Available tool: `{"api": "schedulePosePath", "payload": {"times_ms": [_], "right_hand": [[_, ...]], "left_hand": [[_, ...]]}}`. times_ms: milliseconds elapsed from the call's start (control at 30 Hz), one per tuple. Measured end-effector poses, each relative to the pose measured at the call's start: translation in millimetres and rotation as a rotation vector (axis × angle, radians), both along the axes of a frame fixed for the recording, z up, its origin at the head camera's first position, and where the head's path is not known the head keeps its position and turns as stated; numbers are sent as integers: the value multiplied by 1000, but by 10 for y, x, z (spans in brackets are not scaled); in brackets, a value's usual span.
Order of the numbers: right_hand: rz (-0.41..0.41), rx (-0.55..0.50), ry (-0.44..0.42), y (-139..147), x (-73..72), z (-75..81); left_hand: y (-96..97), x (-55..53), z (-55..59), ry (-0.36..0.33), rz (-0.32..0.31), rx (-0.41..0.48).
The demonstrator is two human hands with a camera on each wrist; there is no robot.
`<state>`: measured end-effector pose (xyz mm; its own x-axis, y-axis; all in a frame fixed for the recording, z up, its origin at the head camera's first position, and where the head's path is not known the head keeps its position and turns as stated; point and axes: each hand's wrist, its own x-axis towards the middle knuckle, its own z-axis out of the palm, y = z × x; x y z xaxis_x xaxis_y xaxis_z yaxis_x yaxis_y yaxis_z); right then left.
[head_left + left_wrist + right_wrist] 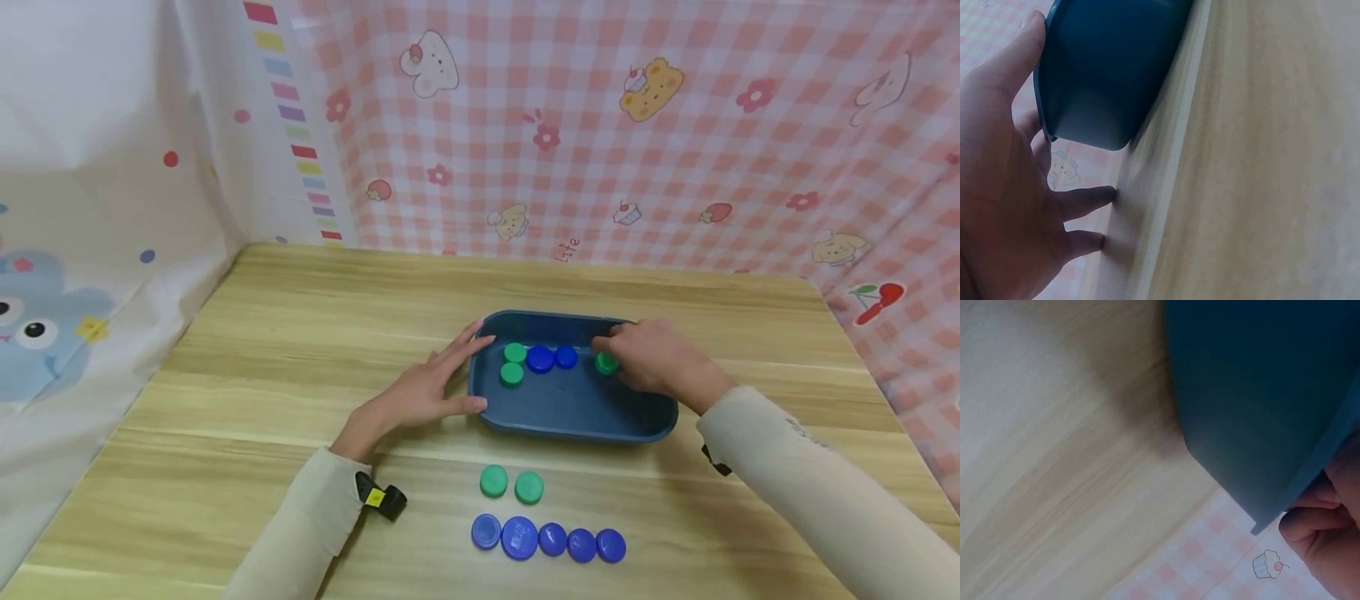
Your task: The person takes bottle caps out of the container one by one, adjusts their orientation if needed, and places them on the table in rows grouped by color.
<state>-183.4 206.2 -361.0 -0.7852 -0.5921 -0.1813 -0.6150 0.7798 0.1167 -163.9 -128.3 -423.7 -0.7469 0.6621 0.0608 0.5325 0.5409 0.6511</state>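
Observation:
A dark blue tray [573,408] stands on the wooden table. Spread around its left end, my left hand [423,390] touches the rim with thumb and fingertips; in the left wrist view, the thumb of that hand [1007,169] lies along the rim. My right hand [663,358] reaches over the tray's right side and pinches a green bottle cap [606,363] low inside it. Two more green caps [512,375] sit at the tray's left, beside two blue caps [540,359]. The right wrist view shows curled fingers [1310,528] past the rim, with the cap hidden.
In front of the tray lie two green caps [528,487]. Nearer to me is a row of several blue caps [520,537], one larger than the others. A pink checked cloth [525,167] hangs behind the table, and a white cloth [112,167] hangs at left.

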Motion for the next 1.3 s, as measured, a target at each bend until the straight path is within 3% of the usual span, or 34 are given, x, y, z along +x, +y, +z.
{"api": "schedulePosePath", "payload": {"times_ms": [633,900,1100,1300], "right_hand": [[21,-74,-91,-35,-35,-40],[-18,-129,-77,-11,-13,64],[-13,-178,-41,-15,138,226],[20,-198,21,-53,400,396]], "left_hand": [[6,10,24,-16,-6,9],[0,2,14,-7,-1,0],[-4,1,15,-8,-3,3],[0,-3,13,-9,-2,-4]]}}
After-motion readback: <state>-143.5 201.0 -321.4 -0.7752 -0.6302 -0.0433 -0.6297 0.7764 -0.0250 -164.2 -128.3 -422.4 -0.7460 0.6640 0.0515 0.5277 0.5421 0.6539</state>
